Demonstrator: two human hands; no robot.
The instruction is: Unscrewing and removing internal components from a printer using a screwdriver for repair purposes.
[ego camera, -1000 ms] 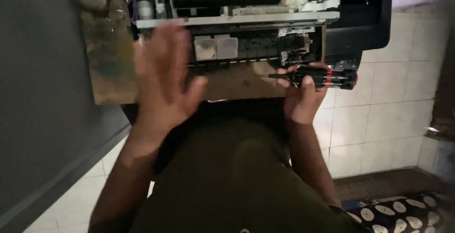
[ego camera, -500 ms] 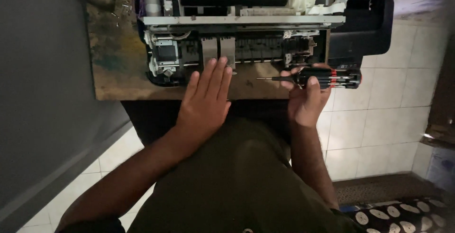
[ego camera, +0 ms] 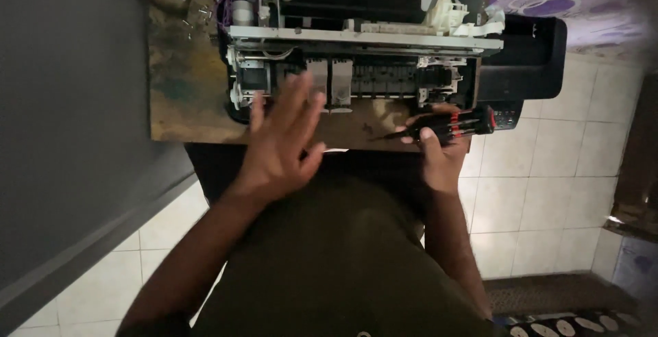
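A disassembled printer [ego camera: 363, 56] with its cover off lies on a worn wooden table [ego camera: 185, 97]. My left hand [ego camera: 281, 138] hovers flat with fingers spread at the printer's front left edge, fingertips near two grey cartridges [ego camera: 329, 83]. My right hand [ego camera: 439, 148] grips a black and red screwdriver [ego camera: 459, 126], held sideways with its tip pointing left along the table's front edge.
A black cover part [ego camera: 528, 63] juts out at the printer's right side. A grey wall [ego camera: 68, 104] runs along the left. White floor tiles [ego camera: 534, 200] lie below, with a patterned mat [ego camera: 582, 323] at the bottom right.
My left hand dropped from raised over the printer to its front edge and has shifted slightly left. The right hand stayed put with the screwdriver.
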